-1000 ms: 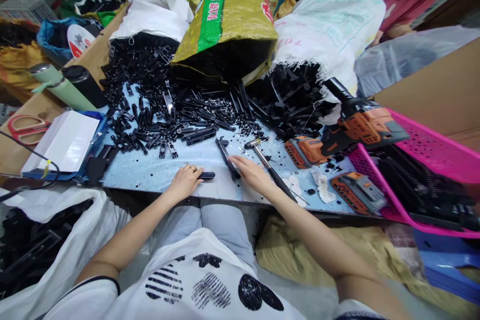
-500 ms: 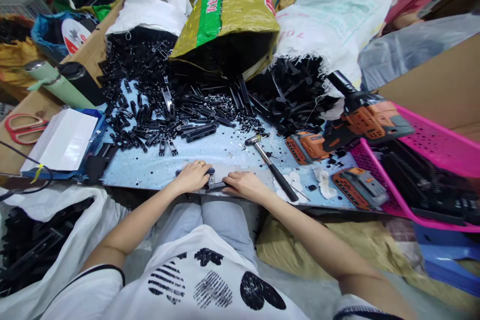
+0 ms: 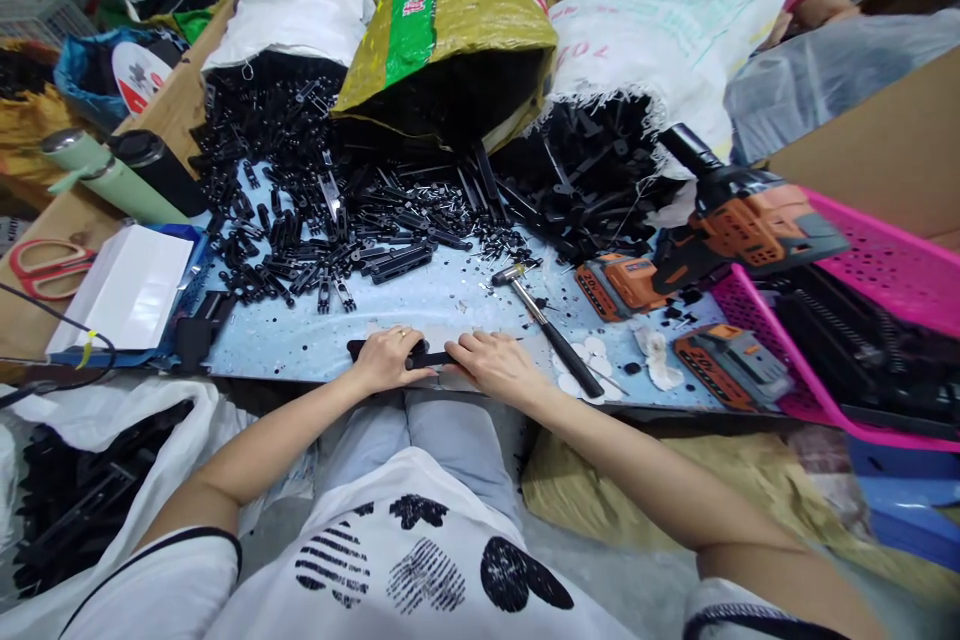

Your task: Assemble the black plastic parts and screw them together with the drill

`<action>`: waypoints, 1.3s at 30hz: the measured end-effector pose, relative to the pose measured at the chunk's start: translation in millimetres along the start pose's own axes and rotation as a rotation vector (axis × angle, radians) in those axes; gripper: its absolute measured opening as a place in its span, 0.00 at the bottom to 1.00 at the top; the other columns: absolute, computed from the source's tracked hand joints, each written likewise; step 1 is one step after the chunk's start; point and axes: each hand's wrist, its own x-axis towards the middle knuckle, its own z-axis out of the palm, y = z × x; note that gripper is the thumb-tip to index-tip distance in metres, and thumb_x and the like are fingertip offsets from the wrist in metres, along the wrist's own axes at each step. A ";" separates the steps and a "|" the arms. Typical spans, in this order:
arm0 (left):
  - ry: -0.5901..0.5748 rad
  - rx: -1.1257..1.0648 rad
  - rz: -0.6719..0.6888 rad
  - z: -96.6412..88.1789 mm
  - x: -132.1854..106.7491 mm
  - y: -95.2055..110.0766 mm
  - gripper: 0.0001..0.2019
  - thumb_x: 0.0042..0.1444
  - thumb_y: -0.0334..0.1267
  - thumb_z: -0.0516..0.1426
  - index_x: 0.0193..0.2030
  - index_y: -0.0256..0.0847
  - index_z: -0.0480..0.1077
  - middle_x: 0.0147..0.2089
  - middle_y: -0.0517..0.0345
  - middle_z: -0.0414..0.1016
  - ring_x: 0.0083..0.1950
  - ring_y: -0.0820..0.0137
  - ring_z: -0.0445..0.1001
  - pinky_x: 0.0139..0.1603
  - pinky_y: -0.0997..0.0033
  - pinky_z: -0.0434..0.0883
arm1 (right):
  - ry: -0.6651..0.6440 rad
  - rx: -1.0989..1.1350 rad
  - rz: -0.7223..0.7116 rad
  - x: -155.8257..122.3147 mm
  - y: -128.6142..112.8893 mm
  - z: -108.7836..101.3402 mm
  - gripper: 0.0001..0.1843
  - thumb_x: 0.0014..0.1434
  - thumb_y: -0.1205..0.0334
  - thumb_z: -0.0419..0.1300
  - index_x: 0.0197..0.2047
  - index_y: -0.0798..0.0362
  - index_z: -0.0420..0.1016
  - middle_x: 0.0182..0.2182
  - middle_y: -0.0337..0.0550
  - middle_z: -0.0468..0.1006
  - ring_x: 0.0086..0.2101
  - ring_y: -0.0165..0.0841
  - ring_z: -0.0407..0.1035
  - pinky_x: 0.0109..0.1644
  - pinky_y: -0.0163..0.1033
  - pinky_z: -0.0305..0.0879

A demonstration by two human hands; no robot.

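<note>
Grip: bar (image 3: 433,358) between left hand (image 3: 388,361), right hand (image 3: 496,368)

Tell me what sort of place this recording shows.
Probably a small assembly workshop: woven sacks spill black plastic parts onto a blue worktable, a hammer and cordless drill lie close by; left hand and right hand rest on a black strip.

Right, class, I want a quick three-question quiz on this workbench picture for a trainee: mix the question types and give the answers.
1. True or false: the hammer lies on the table, to the right of the right hand.
2. What colour is the basket? A pink, B green, C white.
3. Which one thing do the left hand and the right hand both touch?

Key: 1 true; 2 A; 3 the black strip at the table's near edge.
</note>
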 end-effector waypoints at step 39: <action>0.576 -0.486 -0.442 -10.1 -41.3 -20.4 0.09 0.57 0.39 0.55 0.41 0.39 0.73 0.39 0.54 0.76 0.38 0.69 0.75 0.43 0.67 0.73 | 0.155 0.690 0.207 13.2 27.9 12.0 0.09 0.56 0.58 0.61 0.35 0.55 0.76 0.31 0.43 0.76 0.30 0.30 0.70 0.37 0.34 0.65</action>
